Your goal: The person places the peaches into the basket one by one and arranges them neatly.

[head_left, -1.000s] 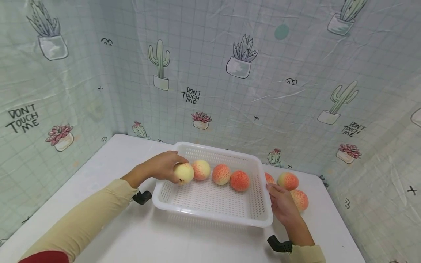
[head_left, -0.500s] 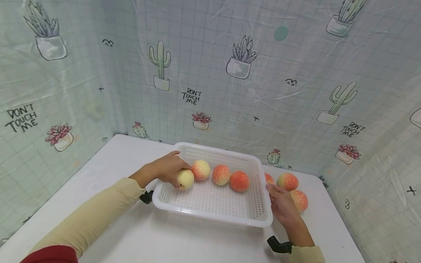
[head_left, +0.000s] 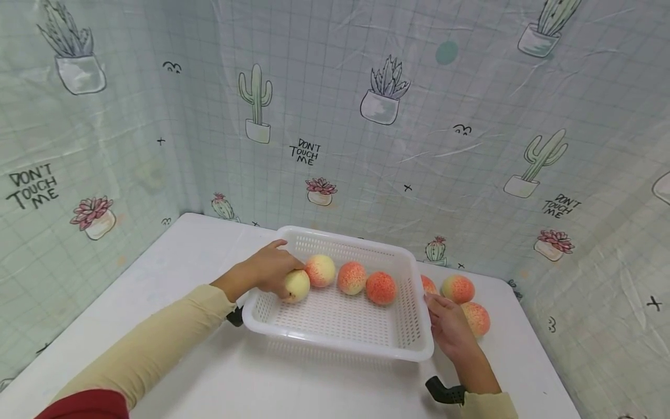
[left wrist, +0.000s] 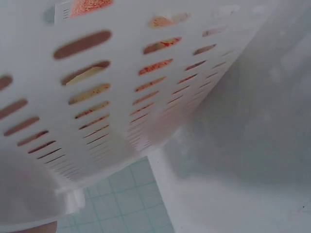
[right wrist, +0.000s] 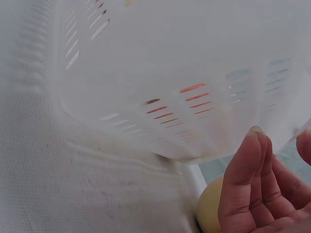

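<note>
In the head view, my left hand reaches over the left rim of a white perforated plastic basket. Its fingers grip a pale yellow peach low at that end. Beside it in the basket stand a yellow-and-red peach, a speckled orange peach and a redder peach, roughly in a row. My right hand holds the basket's right rim, fingers against the outer wall in the right wrist view. From the left wrist, the peaches show through the slots of the basket wall.
To the right of the basket, a yellow-and-red peach and another peach lie on the white table, with a third peach partly hidden behind the rim. A cactus-print curtain closes off the back and sides.
My left hand has moved slightly right and down, lowering the pale peach further into the basket next to the others. The right hand stays at the rim.
</note>
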A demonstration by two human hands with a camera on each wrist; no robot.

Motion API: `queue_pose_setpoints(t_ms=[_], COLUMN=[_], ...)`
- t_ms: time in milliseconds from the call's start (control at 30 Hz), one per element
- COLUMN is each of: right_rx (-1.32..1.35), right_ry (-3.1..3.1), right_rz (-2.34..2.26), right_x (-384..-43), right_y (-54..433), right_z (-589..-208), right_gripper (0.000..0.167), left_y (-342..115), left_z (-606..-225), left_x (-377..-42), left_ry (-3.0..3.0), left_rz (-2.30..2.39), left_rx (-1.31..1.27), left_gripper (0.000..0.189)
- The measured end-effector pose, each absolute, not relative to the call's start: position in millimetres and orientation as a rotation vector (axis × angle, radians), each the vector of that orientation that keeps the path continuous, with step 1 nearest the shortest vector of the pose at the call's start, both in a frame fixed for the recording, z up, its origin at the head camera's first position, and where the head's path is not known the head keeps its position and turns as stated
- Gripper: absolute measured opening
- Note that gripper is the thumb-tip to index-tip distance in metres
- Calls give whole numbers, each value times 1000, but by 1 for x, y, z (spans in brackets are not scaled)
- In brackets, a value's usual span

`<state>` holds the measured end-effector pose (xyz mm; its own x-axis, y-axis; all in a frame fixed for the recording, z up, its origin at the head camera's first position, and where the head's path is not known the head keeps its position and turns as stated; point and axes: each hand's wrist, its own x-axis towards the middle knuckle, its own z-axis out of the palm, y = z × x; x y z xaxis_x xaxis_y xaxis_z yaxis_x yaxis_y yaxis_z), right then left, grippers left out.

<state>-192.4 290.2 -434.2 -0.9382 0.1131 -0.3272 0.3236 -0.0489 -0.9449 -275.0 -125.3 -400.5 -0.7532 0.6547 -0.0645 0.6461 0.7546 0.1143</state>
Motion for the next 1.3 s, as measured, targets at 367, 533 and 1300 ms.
queue_pose_setpoints(t_ms=[367,533,1300], right_rx=[474,481,478], right_ry=[2072,2088,2120], right_rz=[-2104,-2086,-2038], right_x=[-190,-189,-190], right_y=[288,288,288], right_z=[-434,-433,-432], right_gripper=[50,53,63], left_y=[-125,-128,-197], left_z=[-398,-396,-394], left_x=[-273,-273,-257], left_ry=[2864,2839,2776], left_rz=[132,219,1226], left_rx=[1040,999,645], left_gripper=[56,66,84])
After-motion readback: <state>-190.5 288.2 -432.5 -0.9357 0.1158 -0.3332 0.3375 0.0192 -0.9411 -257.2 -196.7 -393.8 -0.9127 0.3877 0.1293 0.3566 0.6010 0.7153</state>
